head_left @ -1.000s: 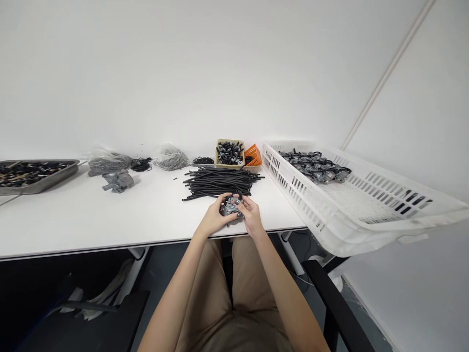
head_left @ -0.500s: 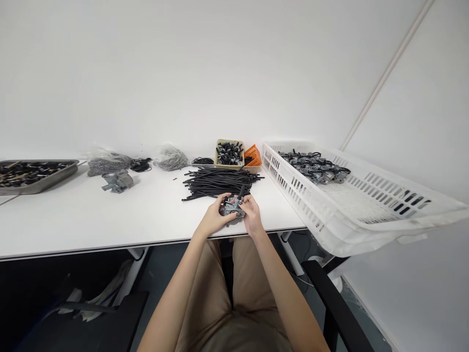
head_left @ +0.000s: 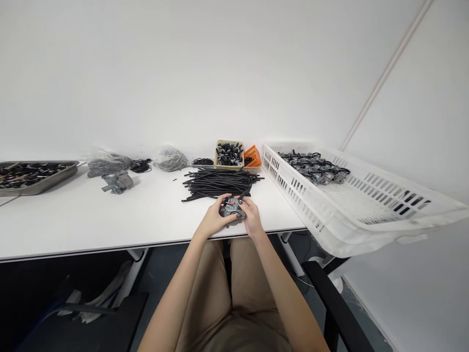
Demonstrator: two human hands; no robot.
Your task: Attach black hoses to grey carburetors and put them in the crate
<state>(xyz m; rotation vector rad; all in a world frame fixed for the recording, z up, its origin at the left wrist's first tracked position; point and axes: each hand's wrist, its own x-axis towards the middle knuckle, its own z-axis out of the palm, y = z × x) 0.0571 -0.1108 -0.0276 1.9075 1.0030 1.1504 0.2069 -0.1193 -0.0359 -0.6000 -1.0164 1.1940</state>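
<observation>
Just above the front edge of the white table I hold a grey metal carburetor [head_left: 230, 209] between both hands. My left hand [head_left: 212, 219] is closed round its left side, thumb across the front. On the other side my right hand [head_left: 252, 217] grips it, fingers near a short black rubber piece [head_left: 243, 194] that slants up and right from the top. My fingers partly hide the carburetor's body. Right behind my hands lies a pile of black rubber hoses [head_left: 220, 183]. A second carburetor [head_left: 117, 182] rests on the table to the left.
A white perforated crate [head_left: 311, 208] with several carburetors stands on the right. At the back are a beige basket [head_left: 229, 142] of small parts, an orange basket [head_left: 258, 155] and plastic bags of parts [head_left: 170, 159]. A metal tray [head_left: 54, 180] sits far left.
The black rubber piece on top of the carburetor leans further right and lower than before. My right fingers have shifted slightly with it; my left hand stays about the same.
</observation>
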